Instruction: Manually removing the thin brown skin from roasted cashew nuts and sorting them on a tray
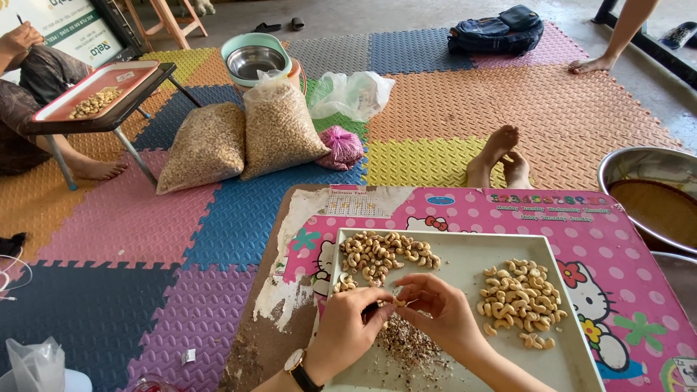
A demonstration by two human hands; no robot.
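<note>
Cashews are being peeled over a pale tray [465,250] on the pink counter [617,239]. The left hand [345,330] pinches what seems to be a small dark blade, fingers narrow; the right hand [435,308] holds one nut [398,301] at its fingertips. An unpeeled pile [385,254] lies at eleven o'clock, a peeled pile [521,297] at three, skins [406,341] below. Judged next: scraping gently without breaking the kernel.

Bright, even daylight fills the scene, with soft short shadows under the folding metal-legged table [109,116]. Glare shines on the round steel bowl [255,61]. Wide-angle bending curves the edges; focus stays sharp throughout.
</note>
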